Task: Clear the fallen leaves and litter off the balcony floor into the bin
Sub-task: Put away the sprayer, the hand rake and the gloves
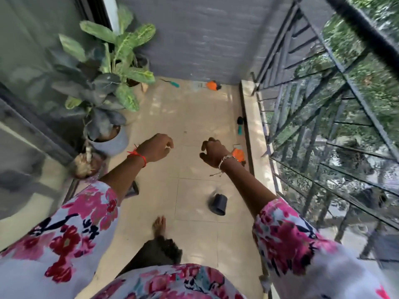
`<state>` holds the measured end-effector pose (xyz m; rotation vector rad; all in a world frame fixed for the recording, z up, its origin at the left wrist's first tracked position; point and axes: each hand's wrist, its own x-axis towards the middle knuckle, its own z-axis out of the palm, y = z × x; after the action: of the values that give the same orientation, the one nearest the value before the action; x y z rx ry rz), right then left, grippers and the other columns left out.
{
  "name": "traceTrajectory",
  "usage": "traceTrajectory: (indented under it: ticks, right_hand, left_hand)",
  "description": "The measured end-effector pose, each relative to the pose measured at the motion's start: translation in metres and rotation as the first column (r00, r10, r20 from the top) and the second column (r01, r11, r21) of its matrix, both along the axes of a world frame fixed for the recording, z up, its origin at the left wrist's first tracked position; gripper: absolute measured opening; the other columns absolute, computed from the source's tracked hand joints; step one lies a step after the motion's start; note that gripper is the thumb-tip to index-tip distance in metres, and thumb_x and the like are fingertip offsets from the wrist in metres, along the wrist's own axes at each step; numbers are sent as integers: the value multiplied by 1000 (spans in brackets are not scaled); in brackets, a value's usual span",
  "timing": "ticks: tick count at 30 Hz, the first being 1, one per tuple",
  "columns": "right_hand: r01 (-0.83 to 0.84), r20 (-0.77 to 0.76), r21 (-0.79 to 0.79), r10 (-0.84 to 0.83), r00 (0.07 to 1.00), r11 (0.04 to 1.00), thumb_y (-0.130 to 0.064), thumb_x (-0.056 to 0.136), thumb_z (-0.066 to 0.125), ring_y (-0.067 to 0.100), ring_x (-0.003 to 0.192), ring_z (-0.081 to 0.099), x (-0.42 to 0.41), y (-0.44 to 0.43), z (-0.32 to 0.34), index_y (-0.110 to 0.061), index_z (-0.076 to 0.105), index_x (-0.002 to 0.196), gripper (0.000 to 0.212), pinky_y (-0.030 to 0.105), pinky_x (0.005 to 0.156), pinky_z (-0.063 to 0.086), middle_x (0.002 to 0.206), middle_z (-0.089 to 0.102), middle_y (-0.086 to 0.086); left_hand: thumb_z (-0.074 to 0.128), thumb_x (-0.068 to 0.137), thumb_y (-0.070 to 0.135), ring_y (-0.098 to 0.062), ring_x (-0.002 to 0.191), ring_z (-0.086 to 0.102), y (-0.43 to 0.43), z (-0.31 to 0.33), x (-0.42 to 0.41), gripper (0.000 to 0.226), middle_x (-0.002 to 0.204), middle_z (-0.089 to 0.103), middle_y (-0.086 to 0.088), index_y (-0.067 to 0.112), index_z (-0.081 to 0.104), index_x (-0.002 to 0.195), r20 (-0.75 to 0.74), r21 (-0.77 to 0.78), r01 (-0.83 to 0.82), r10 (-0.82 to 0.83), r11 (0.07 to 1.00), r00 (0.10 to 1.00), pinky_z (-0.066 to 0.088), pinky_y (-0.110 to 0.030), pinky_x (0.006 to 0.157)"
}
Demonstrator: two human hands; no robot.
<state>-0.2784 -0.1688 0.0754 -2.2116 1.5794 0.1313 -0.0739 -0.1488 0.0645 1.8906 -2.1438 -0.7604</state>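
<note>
Balcony, seen from above. Tiled floor runs between potted plants on the left side and a dark metal railing on the right.

Litter is scattered on the tiles:
- an orange scrap by the raised kerb, just beyond the right wrist
- a second orange piece against the far wall, with a green-handled tool near it
- a black-and-teal item beside the kerb
- a thin twig under the right forearm
- a small black pot lying on its side, mid-floor

Left hand is raised over the floor, fingers curled into a fist. A pale speck shows at the fingertips, but whether they pinch anything cannot be told. Right hand hovers near the closer orange scrap, fingers half-bent and apart from the thumb, gripping nothing. One bare foot stands on the tiles.
</note>
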Motion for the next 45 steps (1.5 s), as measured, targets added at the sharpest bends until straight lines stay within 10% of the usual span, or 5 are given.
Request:
traceTrajectory:
  ticks: [20,45]
  right_hand:
    - [83,40,271,-97,994,959,-15,90,54,35,114,48,63,-286,-94,0,57,112,27,35,94,39,118,50,22]
    - [18,119,261,-50,992,965,-13,92,50,35,116,45,146,-890,-124,7,54,112,28,30,93,28,119,50,27]
  left_hand:
    - [48,90,1,-29,115,47,-290,-74,63,25,117,58,-16,0,62,110,-29,192,-9,15,981,999,31,-26,92]
    - [57,90,21,-33,121,44,-850,-117,108,41,128,52,-15,4,50,127,9,177,-260,263,949,965,38,-41,100]
